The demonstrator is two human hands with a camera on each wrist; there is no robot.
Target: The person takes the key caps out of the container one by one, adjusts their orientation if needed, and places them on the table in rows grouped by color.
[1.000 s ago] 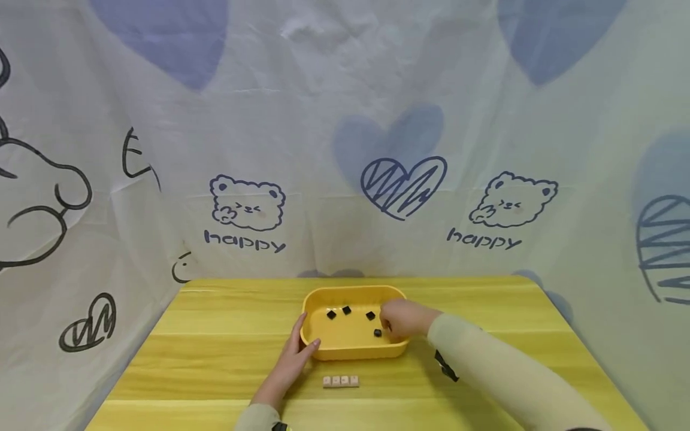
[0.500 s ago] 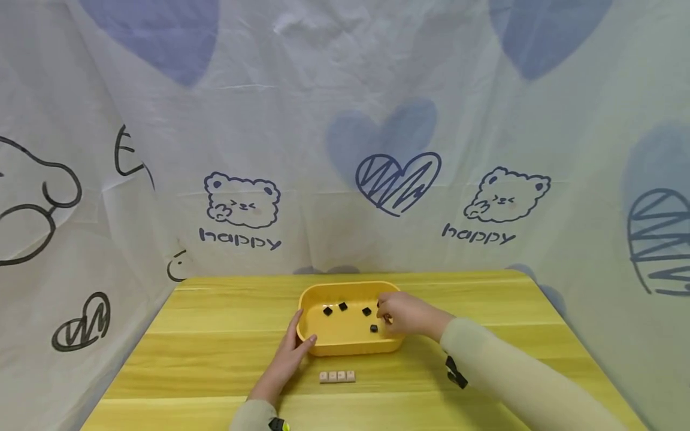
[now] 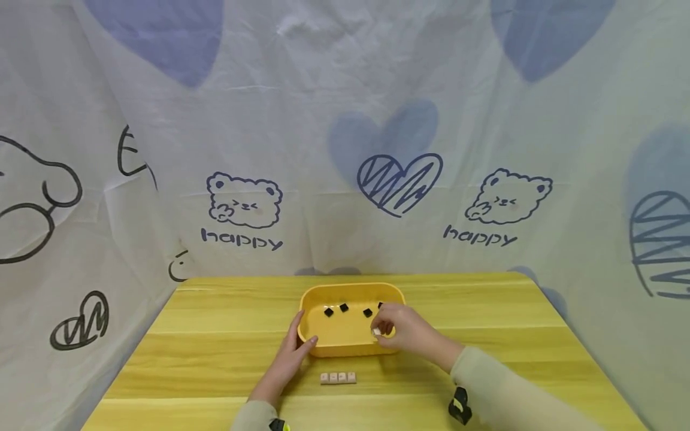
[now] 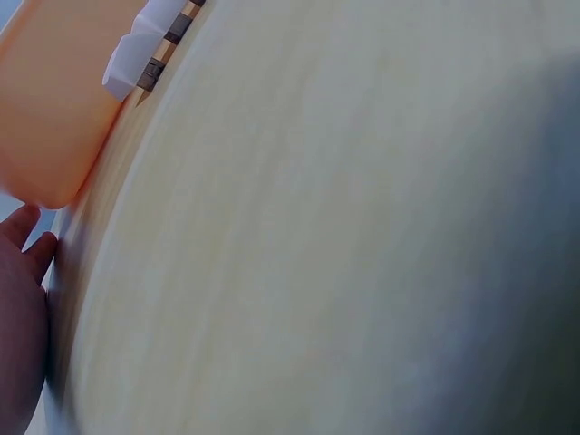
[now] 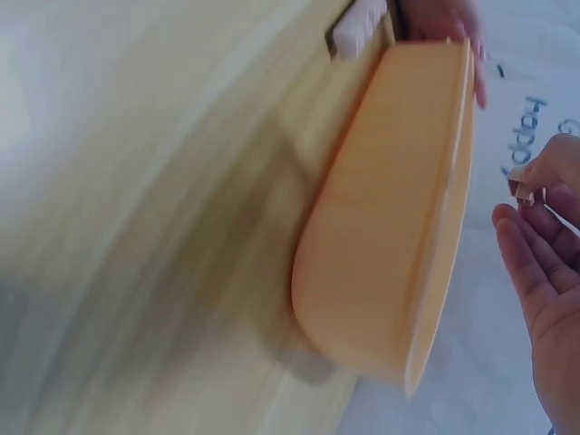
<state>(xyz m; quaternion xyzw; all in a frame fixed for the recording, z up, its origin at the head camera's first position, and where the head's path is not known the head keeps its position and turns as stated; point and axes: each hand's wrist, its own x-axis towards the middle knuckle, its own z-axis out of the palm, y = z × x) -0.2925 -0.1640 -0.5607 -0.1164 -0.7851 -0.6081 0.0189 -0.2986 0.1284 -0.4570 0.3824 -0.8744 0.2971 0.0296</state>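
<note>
My right hand pinches a small white keycap between thumb and fingers over the right part of the yellow tray. In the right wrist view the keycap shows its hollow underside, held above rim height. At the tray's near left corner, my left hand holds the tray, thumb at the front rim and fingers along the left side. Small black square pieces lie scattered on the tray floor, one partly covered by the right hand.
A short row of white keycaps on a base stands on the yellow wood-grain table, just in front of the tray. Behind the table hangs a white cloth printed with hearts and bears.
My right hand has come toward me and lifted slightly from the tray's right end, and a white keycap now shows in its fingers. The nearest black piece is now out of sight. The left hand stays.
</note>
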